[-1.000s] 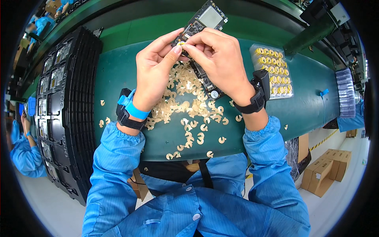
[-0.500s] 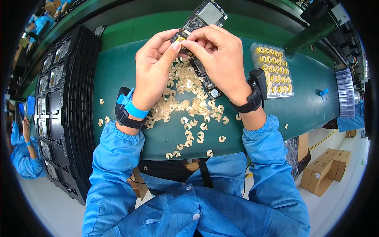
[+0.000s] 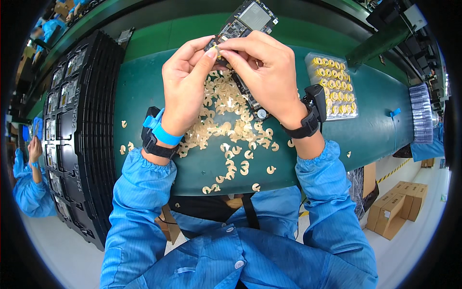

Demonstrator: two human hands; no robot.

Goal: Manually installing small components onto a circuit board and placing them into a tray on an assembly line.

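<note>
Over the bench, a dark circuit board (image 3: pixel 255 18) with a pale rectangular shield is held up between my hands. My left hand (image 3: pixel 185 79) closes on its lower left corner, thumb on top and fingers beneath. A pinch of my right hand's (image 3: pixel 267 67) thumb and forefinger meets the left thumb at a small yellow piece (image 3: pixel 216 47), partly hidden by fingertips. Below my right hand shows another dark board section (image 3: pixel 248 94) with a silver disc; whether it joins the upper board is hidden. Under my hands spreads a heap of cream C-shaped pieces (image 3: pixel 226 101).
A clear tray (image 3: pixel 355 110) of yellow-rimmed round parts lies on the right of the green bench (image 3: pixel 380 115). Black trays (image 3: pixel 96 139) are stacked tall at left. Stacked clear trays (image 3: pixel 421 113) stand far right, cartons (image 3: pixel 399 207) on the floor. A co-worker's hand (image 3: pixel 35 149) is at far left.
Both hands and the board have shifted slightly left, and the fingertips stay together at the yellow piece. At far left, the co-worker's hand has moved.
</note>
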